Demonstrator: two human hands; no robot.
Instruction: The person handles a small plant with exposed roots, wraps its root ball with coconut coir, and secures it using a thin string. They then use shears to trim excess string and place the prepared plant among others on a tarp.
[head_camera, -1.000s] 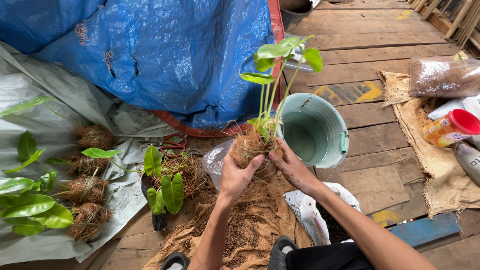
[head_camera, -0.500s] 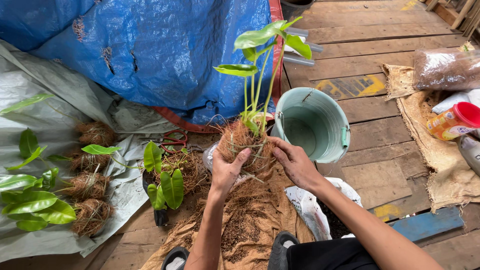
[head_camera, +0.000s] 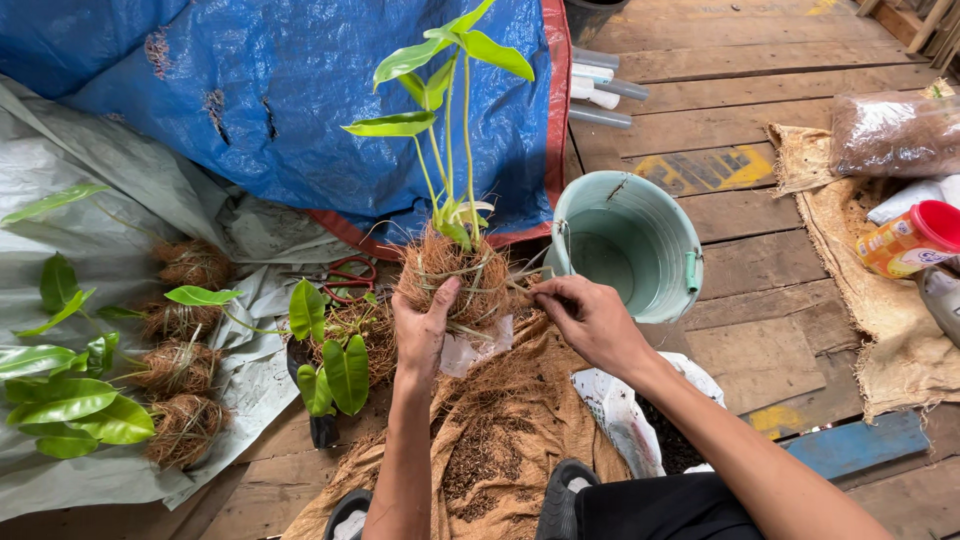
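Since a second ago the plant has been lifted a little and turned, and the right hand has slid off the root ball to its right edge. From the head camera, the left hand cups the fibre-wrapped root ball from below, thumb pressed on it, above the brown sack. Right fingers pinch a strand beside the green bucket. Wrapped plants lie left on the grey sheet.

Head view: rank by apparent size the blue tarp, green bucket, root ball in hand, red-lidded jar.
1. blue tarp
2. green bucket
3. root ball, held in the left hand
4. red-lidded jar, cut off by the frame edge, so unsure against the root ball
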